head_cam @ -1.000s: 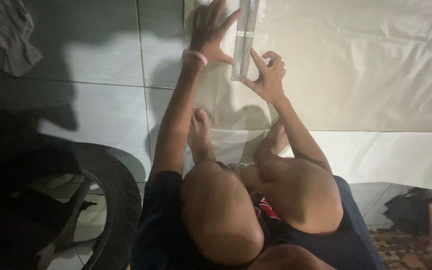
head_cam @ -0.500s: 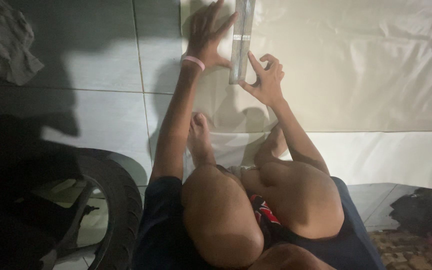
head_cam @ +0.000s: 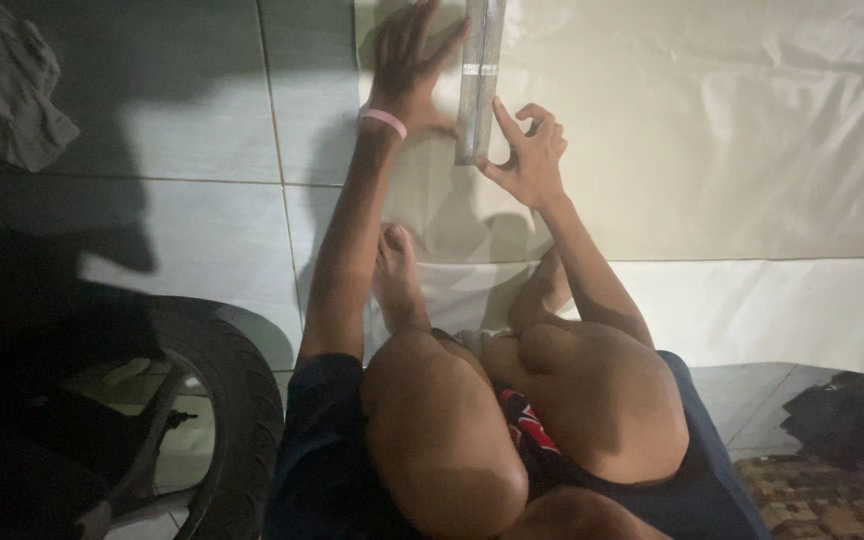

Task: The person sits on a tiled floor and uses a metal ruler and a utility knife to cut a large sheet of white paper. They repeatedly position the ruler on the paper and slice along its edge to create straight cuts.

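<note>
Sitting on the tiled floor (head_cam: 192,215), the person presses a metal ruler (head_cam: 480,80) flat on a large cream sheet (head_cam: 712,130). The left hand (head_cam: 407,70) lies spread open beside the ruler, fingers wide, touching its left edge. The right hand (head_cam: 527,150) touches the ruler's lower end with thumb and fingertips, other fingers curled. A pink band (head_cam: 383,121) is on the left wrist. A tyre (head_cam: 237,400) stands at lower left.
</note>
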